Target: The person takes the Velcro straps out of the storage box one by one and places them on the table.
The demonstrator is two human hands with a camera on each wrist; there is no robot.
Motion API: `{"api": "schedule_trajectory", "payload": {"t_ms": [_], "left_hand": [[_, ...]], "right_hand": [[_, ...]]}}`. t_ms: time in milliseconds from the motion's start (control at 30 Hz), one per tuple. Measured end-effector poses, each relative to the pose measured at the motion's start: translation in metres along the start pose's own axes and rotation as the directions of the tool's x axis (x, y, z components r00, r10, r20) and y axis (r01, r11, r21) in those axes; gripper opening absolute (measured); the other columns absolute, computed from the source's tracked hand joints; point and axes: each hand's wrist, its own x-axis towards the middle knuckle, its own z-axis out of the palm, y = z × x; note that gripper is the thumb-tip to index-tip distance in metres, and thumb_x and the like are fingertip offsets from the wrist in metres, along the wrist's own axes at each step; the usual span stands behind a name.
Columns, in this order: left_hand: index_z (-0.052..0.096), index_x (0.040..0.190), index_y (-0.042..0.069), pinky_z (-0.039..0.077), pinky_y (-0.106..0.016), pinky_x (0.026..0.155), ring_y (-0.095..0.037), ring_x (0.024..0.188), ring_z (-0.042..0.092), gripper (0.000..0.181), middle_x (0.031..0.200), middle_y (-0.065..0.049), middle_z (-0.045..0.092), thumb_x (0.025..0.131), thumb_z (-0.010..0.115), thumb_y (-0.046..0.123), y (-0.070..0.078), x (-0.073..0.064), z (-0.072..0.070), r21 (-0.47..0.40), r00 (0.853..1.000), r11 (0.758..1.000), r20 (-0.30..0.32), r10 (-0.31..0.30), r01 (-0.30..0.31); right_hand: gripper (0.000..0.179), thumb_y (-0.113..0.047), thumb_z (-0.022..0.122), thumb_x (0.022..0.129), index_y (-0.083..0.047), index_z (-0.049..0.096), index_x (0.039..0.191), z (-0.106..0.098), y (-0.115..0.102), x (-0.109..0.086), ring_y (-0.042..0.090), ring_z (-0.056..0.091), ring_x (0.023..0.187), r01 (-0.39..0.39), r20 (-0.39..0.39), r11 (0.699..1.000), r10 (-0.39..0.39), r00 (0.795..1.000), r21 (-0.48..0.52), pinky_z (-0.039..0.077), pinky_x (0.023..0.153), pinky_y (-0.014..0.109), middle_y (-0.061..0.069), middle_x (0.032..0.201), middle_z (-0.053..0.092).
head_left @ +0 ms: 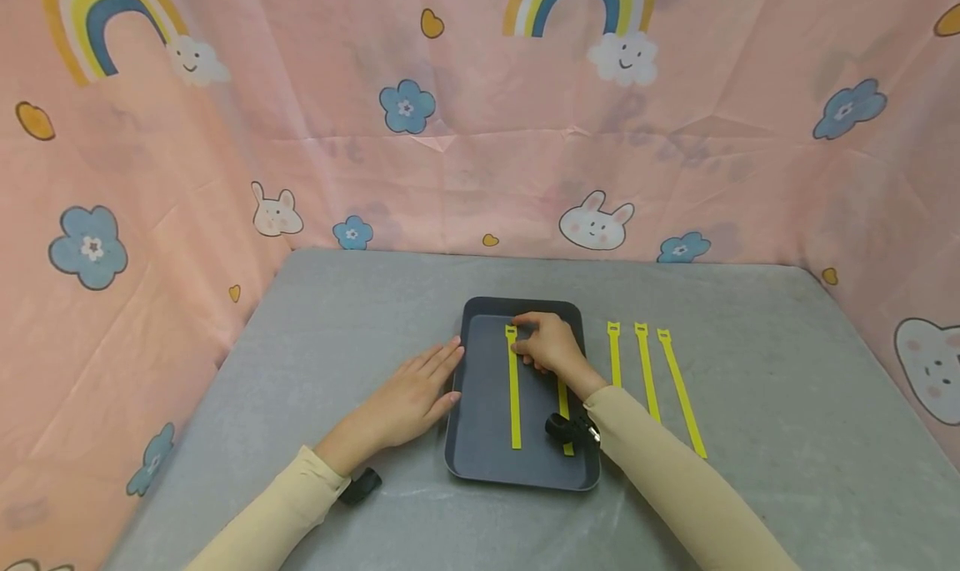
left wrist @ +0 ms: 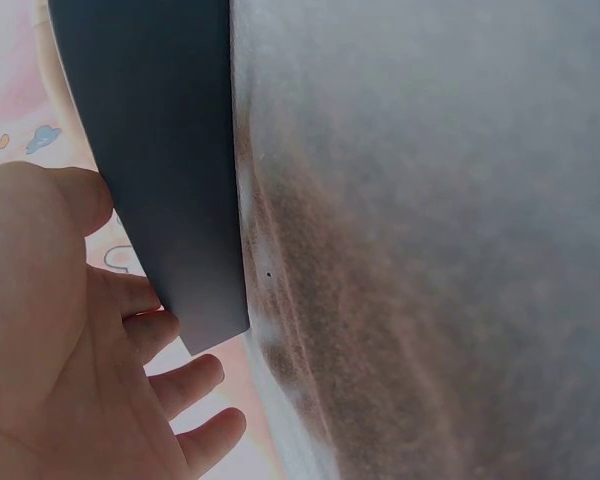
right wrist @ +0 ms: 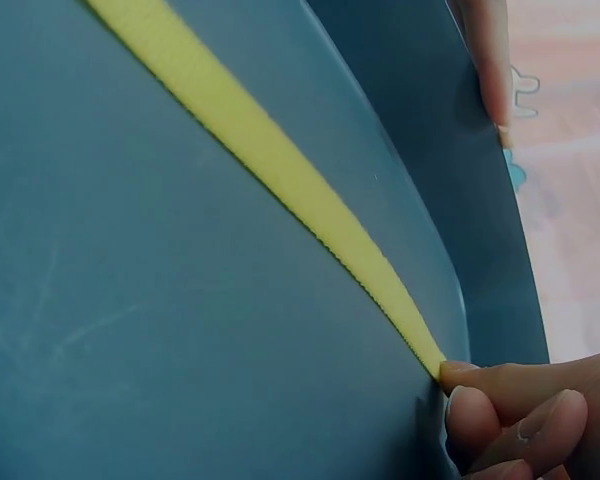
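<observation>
- Pink cloth (head_left: 487,171) fills the back, well beyond the fingers, with rainbows and rabbits all over it!
- Grey table (head_left: 360,313) spreads out beneath all those fingers.
- Cream sleeves (head_left: 675,479) come in behind the fingers, one each side.
- Dark tray (head_left: 480,404) sits under one set of fingers and against the other.
- Left hand (head_left: 408,392): fingers straight, touching the tray's left side, thumb wide of the rest.
- Right hand (head_left: 551,346), over the tray: thumb and forefinger in a narrow pinch, and it's the first strap (head_left: 514,396), yellow, gripped at its slotted end!
- Second strap (head_left: 563,396): in the tray too, right of the pinching fingertips and nearer, partly hidden by a wrist camera (head_left: 561,428).
- Three more straps (head_left: 647,371): on the table, side by side, right of the pinch.
</observation>
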Motion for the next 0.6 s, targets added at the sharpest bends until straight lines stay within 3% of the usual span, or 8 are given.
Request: {"api": "schedule_trajectory", "payload": {"t_ms": [600], "left_hand": [[0.018, 0.159, 0.009, 0.028, -0.052, 0.122, -0.034, 0.152, 0.025, 0.065, 0.168, -0.007, 0.015, 0.106, 0.039, 0.041, 0.0007, 0.0001, -0.0007, -0.015, 1.0, 1.0, 0.011, -0.007, 0.007]], "right_hand": [[0.031, -0.007, 0.072, 0.087, -0.01, 0.062, 0.117, -0.0041, -0.0002, 0.0058, 0.014, 0.043, 0.042, -0.02, 0.066, 1.0, 0.019, 0.998, 0.014, 0.041, 0.044, 0.028, 0.003, 0.058, 0.058]]}}
